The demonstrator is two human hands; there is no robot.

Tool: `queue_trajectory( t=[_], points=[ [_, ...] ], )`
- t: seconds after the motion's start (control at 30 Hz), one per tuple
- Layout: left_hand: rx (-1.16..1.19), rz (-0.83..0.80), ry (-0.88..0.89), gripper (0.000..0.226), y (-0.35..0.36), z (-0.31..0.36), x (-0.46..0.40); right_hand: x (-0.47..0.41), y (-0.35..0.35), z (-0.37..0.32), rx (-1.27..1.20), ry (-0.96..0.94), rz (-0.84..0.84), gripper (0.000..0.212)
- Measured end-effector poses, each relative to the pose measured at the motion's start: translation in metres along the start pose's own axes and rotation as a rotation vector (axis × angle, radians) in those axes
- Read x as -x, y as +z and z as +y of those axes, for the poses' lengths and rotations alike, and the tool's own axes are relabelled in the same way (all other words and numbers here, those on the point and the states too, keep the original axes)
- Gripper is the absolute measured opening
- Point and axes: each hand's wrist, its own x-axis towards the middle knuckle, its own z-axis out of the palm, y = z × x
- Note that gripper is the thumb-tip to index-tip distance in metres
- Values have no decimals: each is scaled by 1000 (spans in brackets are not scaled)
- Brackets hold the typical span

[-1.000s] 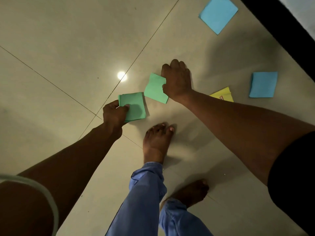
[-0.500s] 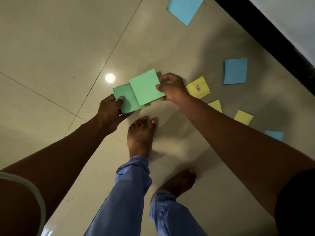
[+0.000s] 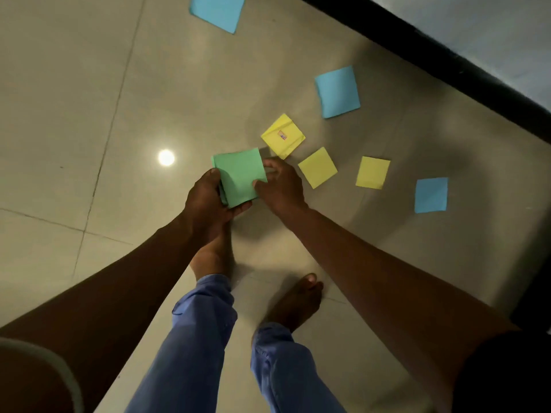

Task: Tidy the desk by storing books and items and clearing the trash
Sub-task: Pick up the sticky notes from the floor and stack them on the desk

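A small stack of green paper squares (image 3: 240, 174) is held above the tiled floor in the middle of the head view. My left hand (image 3: 208, 201) grips the stack from the left and below, thumb on its left edge. My right hand (image 3: 280, 186) pinches the stack's right edge. On the floor to the right lie three yellow squares: one with a small sticker (image 3: 283, 136), a second (image 3: 317, 167) and a third (image 3: 372, 172). Blue squares lie at the top (image 3: 219, 10), the upper right (image 3: 337, 91) and the right (image 3: 431, 195).
I stand bent over a beige tiled floor (image 3: 74, 99). My bare feet (image 3: 295, 302) and blue trouser legs (image 3: 190, 338) are under my arms. A black skirting strip (image 3: 447, 67) runs along the wall at the upper right. A lamp's reflection (image 3: 166, 158) shines left of the stack.
My right hand lifted a green square off the floor and brought it onto the green one in my left hand; the two now lie stacked. My view shifted right, showing more yellow and blue squares.
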Motion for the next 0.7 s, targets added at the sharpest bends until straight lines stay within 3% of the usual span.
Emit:
queue_trajectory(
  t=[0.1, 0.27, 0.47, 0.7],
  points=[
    [2, -32, -39, 48, 15, -10, 0, 8, -9, 16, 35, -29, 26, 51],
    [-216, -35, 98, 33, 41, -30, 0, 16, -27, 38, 101, -56, 65, 50],
    [-318, 5, 111, 38, 67, -51, -7, 11, -76, 81, 309, -81, 82, 31],
    [-347, -110, 59, 42, 103, -78, -28, -34, -186, 170, 404, 196, 360, 30]
  ],
)
